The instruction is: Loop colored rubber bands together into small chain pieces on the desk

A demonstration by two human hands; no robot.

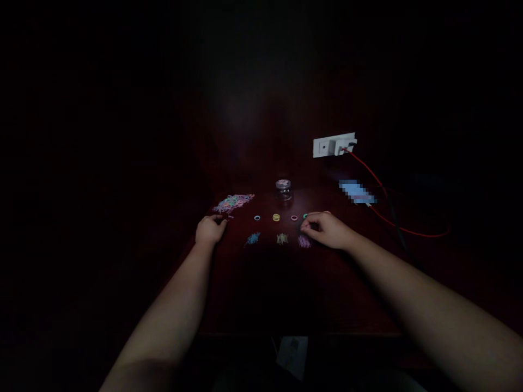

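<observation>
My left hand (210,229) rests on the dark table (261,294), just in front of a mixed heap of coloured bands (234,202); its fingers are apart. My right hand (322,229) is above a purple pile (304,241), fingertips pinched together; what they hold, if anything, is too small to tell. Left of it lie a yellowish pile (282,238) and a blue pile (253,238). Behind the piles is a row of small rings: light blue (257,218), yellow (276,217), pink (294,218) and a green one (305,216) partly hidden by my right hand.
A clear round jar (283,189) stands behind the rings. At the right a blurred phone (357,191) lies with a red cable (379,182) running to a charger in a white wall socket (324,147). Something pale (292,356) shows below the table's front edge.
</observation>
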